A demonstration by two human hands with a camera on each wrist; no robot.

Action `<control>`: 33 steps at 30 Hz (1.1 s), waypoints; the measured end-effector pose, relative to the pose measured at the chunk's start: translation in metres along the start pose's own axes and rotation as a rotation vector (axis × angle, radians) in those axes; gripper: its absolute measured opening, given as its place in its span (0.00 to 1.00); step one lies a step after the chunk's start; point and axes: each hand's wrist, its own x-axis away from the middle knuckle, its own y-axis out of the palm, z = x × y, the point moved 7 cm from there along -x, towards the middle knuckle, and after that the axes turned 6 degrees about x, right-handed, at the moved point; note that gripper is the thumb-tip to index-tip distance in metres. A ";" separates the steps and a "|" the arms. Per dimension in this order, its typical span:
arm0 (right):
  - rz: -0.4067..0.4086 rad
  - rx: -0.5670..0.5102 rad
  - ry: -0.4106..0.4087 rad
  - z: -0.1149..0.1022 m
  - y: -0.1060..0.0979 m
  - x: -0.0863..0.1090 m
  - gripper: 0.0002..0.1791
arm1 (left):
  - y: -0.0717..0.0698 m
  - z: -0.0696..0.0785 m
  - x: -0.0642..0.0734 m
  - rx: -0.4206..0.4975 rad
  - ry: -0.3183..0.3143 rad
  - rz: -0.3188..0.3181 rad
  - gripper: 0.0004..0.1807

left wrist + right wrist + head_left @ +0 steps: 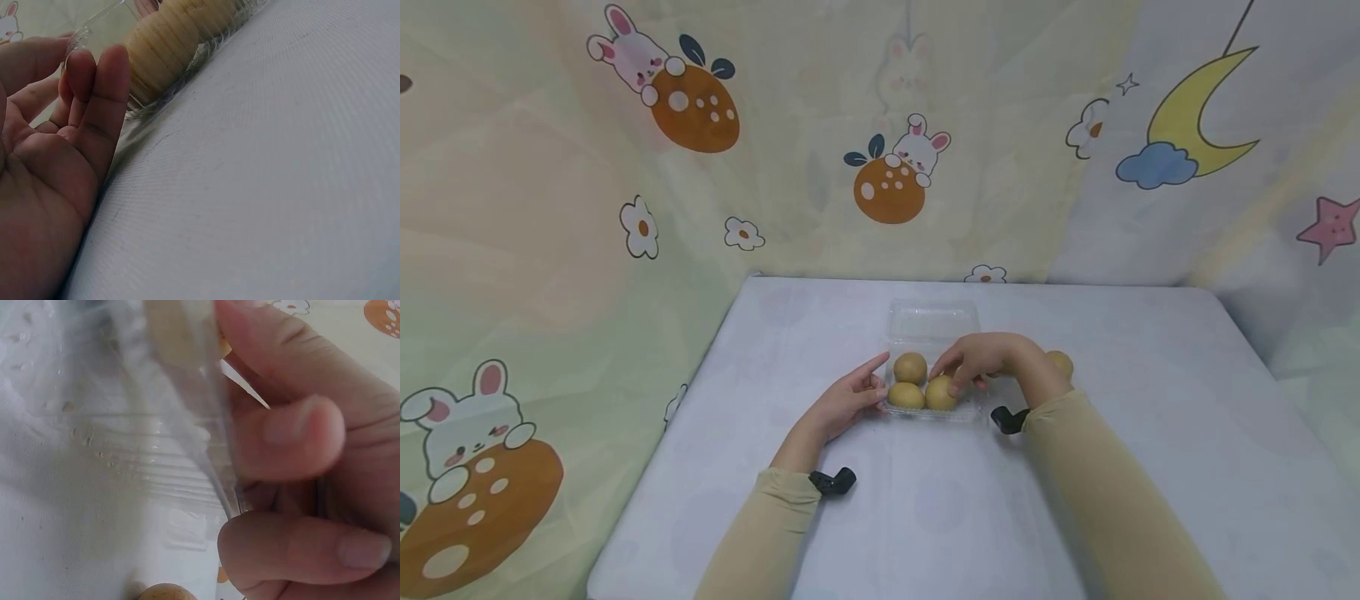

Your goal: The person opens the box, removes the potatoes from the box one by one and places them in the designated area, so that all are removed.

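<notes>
A clear plastic box (966,408) lies on the table with its lid (933,320) folded back. Inside are three potatoes: one at the back (910,367), one at the front left (906,396) and one at the front right (940,393). My left hand (844,406) holds the box's left side, index finger stretched along it. In the left wrist view, its fingertips meet the plastic beside a potato (159,53). My right hand (988,358) reaches over the right wall, thumb and index finger around the front right potato. Its other fingers (300,547) curl outside the wall.
Another potato (1060,362) lies on the white tabletop (925,517) beyond my right forearm. A printed cloth (805,150) hangs behind the table. Both wrists carry small black cameras, left (833,482) and right (1009,419).
</notes>
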 end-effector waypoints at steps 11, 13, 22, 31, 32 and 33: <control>0.064 0.015 -0.015 -0.004 -0.002 0.005 0.21 | -0.002 0.000 0.000 -0.006 0.017 0.000 0.39; 0.075 0.018 -0.019 -0.005 -0.003 0.006 0.21 | -0.002 0.000 0.000 -0.008 0.020 -0.002 0.39; 0.127 0.001 -0.021 -0.006 -0.008 0.015 0.22 | -0.001 0.000 0.001 0.013 0.013 -0.009 0.39; 0.189 0.035 -0.023 0.000 -0.016 0.023 0.22 | 0.001 0.001 0.001 0.012 0.003 -0.008 0.38; 0.203 0.036 -0.016 0.002 -0.017 0.025 0.22 | 0.001 0.001 0.001 0.012 0.004 -0.009 0.39; 0.219 0.039 -0.019 0.002 -0.018 0.027 0.22 | 0.002 0.001 0.001 0.010 0.005 -0.010 0.39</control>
